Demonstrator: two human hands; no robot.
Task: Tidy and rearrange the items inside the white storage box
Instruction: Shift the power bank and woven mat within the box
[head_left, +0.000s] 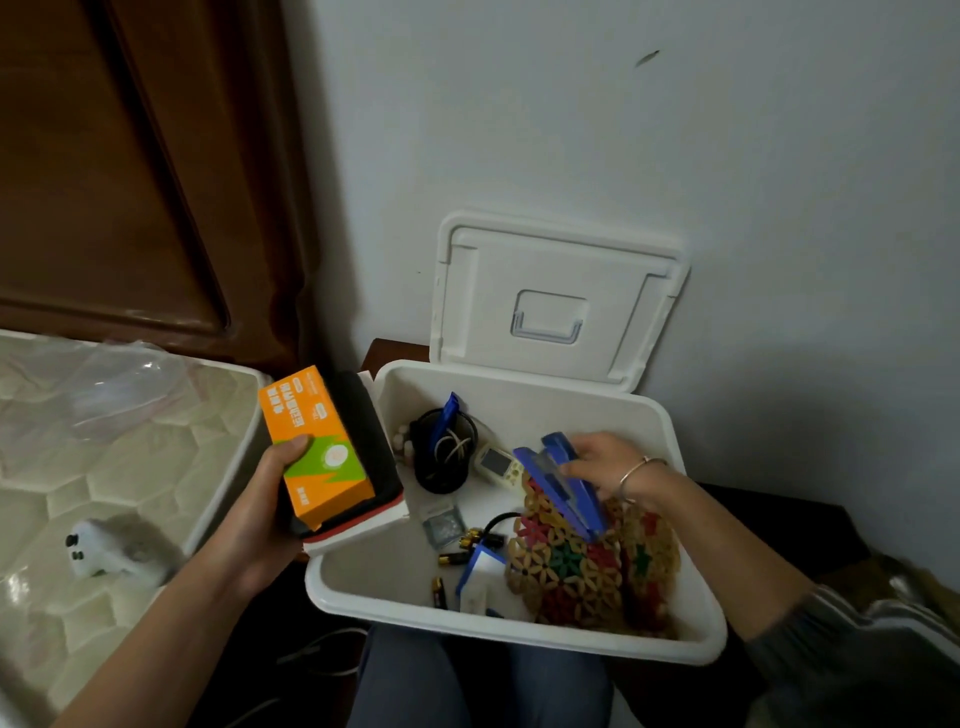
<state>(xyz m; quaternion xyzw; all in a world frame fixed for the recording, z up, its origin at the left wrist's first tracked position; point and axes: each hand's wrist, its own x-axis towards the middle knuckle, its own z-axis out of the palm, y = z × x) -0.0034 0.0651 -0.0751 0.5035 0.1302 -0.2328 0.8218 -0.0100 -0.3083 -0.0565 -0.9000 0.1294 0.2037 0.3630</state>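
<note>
1. Right hand (608, 462): the fingers are curled round the upper end of a blue stapler (566, 491) and hold it. A metal bangle (631, 474) sits on the wrist.
2. Directly beneath this hand and the stapler, woven flower-pattern mats (582, 571) lie along the right side of the white storage box (545, 410).
3. Just left of this hand lies a small white device with a screen (496, 462). Further left is a black round item (441, 483) with pale cords in it.
4. Nearer the person, lower left of this hand, lie a clear packet (441, 524), loose batteries (452, 558) and a blue-and-white card (480, 569) on the box floor.
5. Left hand (265, 504): thumb on top and fingers underneath, it grips an orange carton (317, 447) stacked on a black case (363, 431). The stack is held over the box's left rim.
6. Beyond both hands, the lid (556, 270) leans upright against the wall.
7. Left of the left hand is a mattress (104, 441) with a small white object (98, 551) on it.
</note>
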